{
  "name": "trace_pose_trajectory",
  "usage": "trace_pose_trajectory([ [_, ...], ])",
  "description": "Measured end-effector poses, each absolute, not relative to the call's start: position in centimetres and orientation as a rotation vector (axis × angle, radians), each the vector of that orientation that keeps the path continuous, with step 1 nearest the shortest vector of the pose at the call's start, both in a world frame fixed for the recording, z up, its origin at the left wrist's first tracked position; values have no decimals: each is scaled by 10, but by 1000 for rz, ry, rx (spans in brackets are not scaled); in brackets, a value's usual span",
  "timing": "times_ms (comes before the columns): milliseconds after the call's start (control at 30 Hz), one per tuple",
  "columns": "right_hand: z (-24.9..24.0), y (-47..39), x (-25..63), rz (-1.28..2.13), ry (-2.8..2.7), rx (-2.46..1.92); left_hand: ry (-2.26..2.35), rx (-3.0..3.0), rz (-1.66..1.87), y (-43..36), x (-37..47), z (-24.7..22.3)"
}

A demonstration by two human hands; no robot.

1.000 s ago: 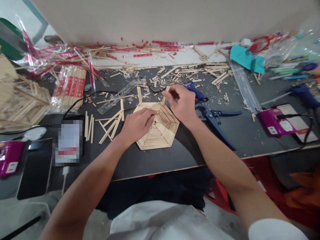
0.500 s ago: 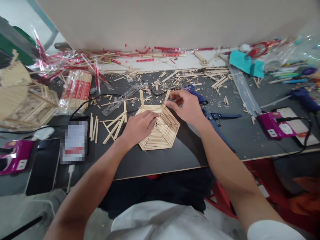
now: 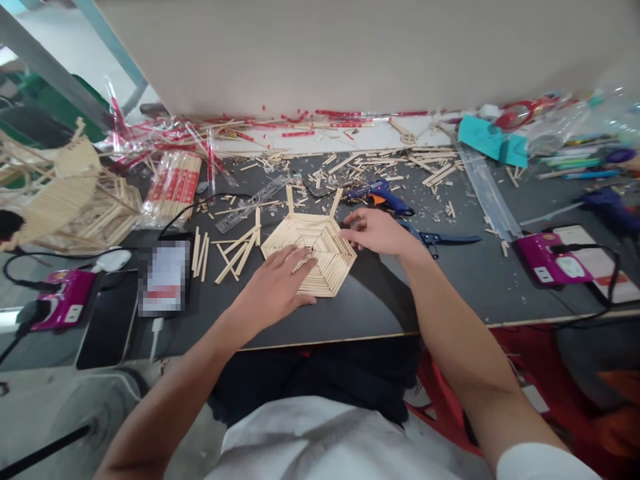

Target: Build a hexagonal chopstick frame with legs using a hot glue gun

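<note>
A flat polygonal panel of light wooden sticks [image 3: 320,230] lies on the dark table, with two sticks projecting from its far edge. My left hand [image 3: 280,277] rests over the panel's left and near part, fingers spread and thumb at the near edge. At the panel's right edge is my right hand [image 3: 373,232], its fingers bent and apart, with nothing visible between them. Several loose sticks [image 3: 237,250] lie left of the panel. A blue glue gun [image 3: 385,195] and blue-handled cutters [image 3: 445,239] sit beyond and beside my right hand.
Phones [image 3: 107,323] and a purple power adapter [image 3: 65,300] stand at the left, near a stick structure [image 3: 75,193]. Another purple adapter [image 3: 555,259] is at the right. Stick scraps and red wrappers line the back; a clear ruler [image 3: 250,207] lies behind.
My left hand has slid toward the near left part of the panel and spread its fingers. My right hand has moved from the projecting stick down to the panel's right edge. The view has shifted.
</note>
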State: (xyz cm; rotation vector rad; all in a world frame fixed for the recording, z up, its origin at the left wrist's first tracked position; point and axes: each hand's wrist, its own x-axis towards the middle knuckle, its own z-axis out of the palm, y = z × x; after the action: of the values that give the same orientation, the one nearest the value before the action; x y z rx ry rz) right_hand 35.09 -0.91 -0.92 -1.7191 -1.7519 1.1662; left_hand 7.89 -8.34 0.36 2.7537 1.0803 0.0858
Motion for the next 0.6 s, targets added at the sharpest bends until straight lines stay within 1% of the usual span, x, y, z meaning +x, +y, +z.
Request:
trace_pose_trajectory([
  [167,2,-21,338,1368,-1670,-1775,1084,2675,257,-85,62,-12],
  [333,-3,-22,329,1321,-1698,-1861,1072,2592,312,-86,57,-18],
  [400,-4,-21,330,1358,-1680,-1873,1050,2572,297,-85,52,-16],
  [600,2,-26,336,1758,-1435,-1709,1007,2530,238,-79,38,-7],
])
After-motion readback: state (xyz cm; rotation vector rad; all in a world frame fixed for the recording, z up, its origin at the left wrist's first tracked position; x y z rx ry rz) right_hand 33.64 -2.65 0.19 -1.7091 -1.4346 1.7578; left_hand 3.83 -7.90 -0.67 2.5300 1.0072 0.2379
